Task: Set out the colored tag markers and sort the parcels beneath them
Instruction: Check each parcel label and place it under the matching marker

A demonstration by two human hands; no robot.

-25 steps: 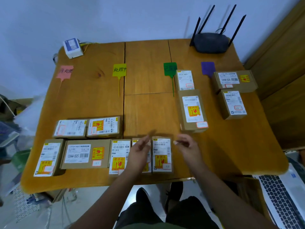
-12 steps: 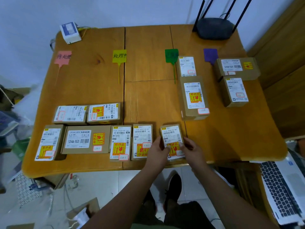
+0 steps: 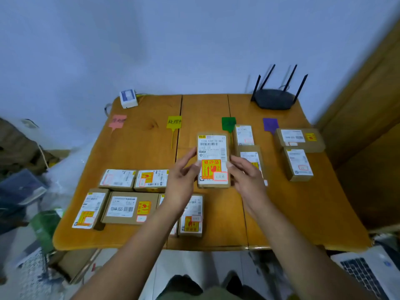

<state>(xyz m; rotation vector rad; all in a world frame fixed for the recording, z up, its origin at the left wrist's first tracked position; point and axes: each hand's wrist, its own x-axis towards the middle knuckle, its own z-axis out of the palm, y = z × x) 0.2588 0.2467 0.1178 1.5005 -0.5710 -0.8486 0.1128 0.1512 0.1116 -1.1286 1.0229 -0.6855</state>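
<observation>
A small brown cardboard parcel with a white printed shipping label and an orange-and-yellow fragile sticker is held up above the middle of the honey-coloured wooden table, label facing the camera. The left hand grips its left edge and the right hand its right edge, fingers curled round the sides. All four flat plastic tag markers are laid out along the far side: pink, yellow, green and purple. Two matte boxes lie beneath the green tag and two beneath the purple, while nothing lies under pink or yellow. About six similar labelled cartons wait in a cluster at the near left, one mostly hidden by the left forearm, so I judge the sorting under halfway done. A black four-antenna router sits at the far right corner.
</observation>
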